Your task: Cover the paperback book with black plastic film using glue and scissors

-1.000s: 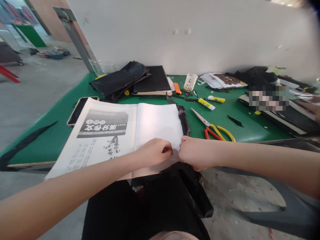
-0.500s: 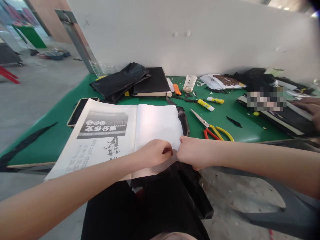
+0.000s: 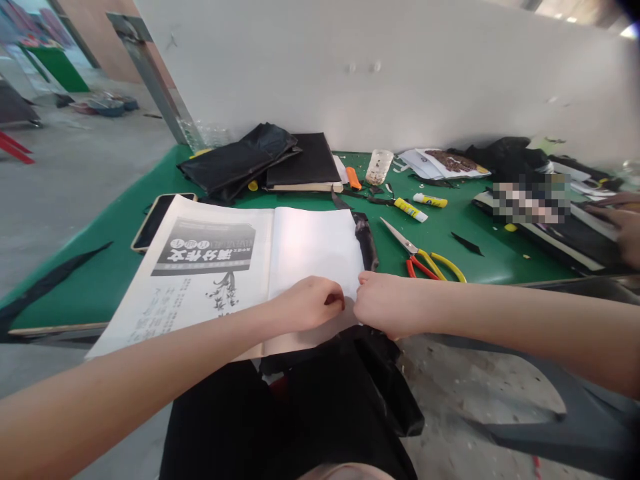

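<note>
An open book lies across the table's front edge, a printed page on the left and a blank white page on the right. Black sheet material shows along its right side and hangs below its lower edge. My left hand rests on the blank page near the lower right corner, fingers curled, and what they pinch is hidden. Close beside it, my right hand is closed at the page's right edge on the black sheet; its fingertips are mostly out of sight.
Scissors and two glue sticks lie right of the book. A phone sits partly beneath its left page. Black-covered books are behind. At far right, another person's hand touches a dark book. A white panel backs the table.
The whole view has shifted very slightly. Both hands keep their places at the book's right edge, and the other person's hand at far right has moved a little.
</note>
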The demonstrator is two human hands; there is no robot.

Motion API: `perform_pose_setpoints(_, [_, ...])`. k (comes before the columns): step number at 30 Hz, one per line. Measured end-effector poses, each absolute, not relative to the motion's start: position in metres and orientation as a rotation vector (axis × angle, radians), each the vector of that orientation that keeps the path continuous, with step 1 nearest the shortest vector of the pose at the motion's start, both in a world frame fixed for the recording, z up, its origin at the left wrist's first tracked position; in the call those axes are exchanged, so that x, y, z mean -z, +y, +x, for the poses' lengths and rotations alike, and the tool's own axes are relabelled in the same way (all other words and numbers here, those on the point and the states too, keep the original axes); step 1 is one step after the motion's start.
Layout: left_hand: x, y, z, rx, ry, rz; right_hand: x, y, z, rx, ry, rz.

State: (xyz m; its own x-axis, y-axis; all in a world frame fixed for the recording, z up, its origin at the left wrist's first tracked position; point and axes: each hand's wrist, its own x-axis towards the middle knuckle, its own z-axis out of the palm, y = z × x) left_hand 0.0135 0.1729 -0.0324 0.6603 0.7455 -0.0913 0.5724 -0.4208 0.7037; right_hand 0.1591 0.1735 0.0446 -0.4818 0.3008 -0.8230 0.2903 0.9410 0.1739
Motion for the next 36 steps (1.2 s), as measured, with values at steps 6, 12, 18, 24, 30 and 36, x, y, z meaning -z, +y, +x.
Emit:
perform_pose_setpoints(6, [0.034,0.173,0.014,-0.312,1.02,2.144,-0.035,0.179,0.161,0.025,2.108,0.42])
perform_pose_setpoints(12, [0.034,0.172,0.013,-0.32,1.024,2.148,-0.042,0.176,0.156,0.012,2.069,0.414])
perform_pose_setpoints(18, [0.032,0.172,0.013,-0.304,1.014,2.153,-0.034,0.179,0.16,0.044,2.106,0.446])
perform_pose_setpoints(24, [0.032,0.172,0.013,-0.283,1.013,2.146,-0.039,0.182,0.168,0.07,2.13,0.405])
perform_pose_setpoints(30, [0.032,0.171,0.013,-0.282,1.041,2.154,-0.041,0.182,0.169,0.049,2.156,0.386])
perform_pose_setpoints(36, [0.033,0.171,0.012,-0.299,1.027,2.171,-0.041,0.18,0.164,0.047,2.12,0.398])
